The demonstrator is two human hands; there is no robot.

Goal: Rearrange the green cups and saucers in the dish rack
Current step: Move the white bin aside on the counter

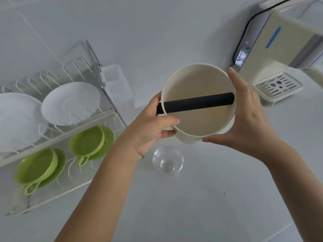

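Both hands clamp the cream bin [197, 109]: left hand [150, 130], right hand [244, 112]. Green cups [87, 142] on saucers [57, 170] sit in the rack [57, 137], left of bin. Left hand nearer; handles point toward the person.

- Two green cups [37, 165] [86, 141] sit on matching green saucers [59, 169] [109, 137].
- The dish rack [57, 135] is cream-white wire.
- Two plates [70, 102] [15, 117] are plain white.
- The round container [197, 123] is cream, crossed by a black bar [197, 103].
- The coffee machine [279, 55] is cream with a blue stripe.
- The small bowl [167, 160] is clear glass.
- The counter [192, 198] is plain white.
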